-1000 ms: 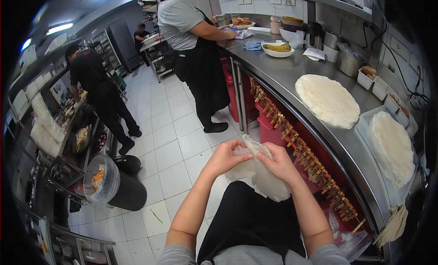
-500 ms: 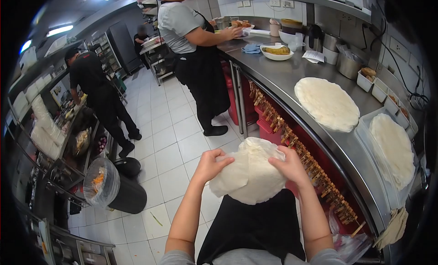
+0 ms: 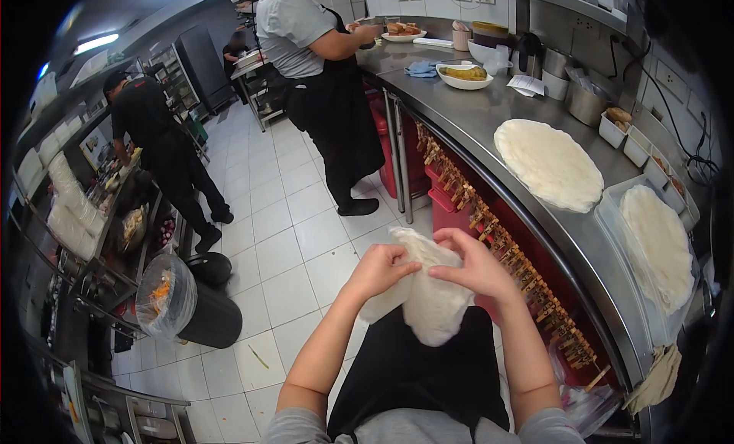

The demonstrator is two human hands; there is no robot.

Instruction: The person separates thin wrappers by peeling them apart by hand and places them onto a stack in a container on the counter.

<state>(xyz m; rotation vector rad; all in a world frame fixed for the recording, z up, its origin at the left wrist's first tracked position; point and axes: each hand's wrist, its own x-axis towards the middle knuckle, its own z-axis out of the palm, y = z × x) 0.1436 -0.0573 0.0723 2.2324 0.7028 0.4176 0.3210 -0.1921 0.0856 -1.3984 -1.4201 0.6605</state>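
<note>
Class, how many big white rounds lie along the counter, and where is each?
2. One round lies directly on the steel counter; the other round lies in the clear tray. Either may be a stack hiding more.

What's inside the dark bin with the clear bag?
The bin has a clear bag lining it, with some orange scraps showing through the top. What's lower down can't be seen, because the bin's dark side covers it.
</note>
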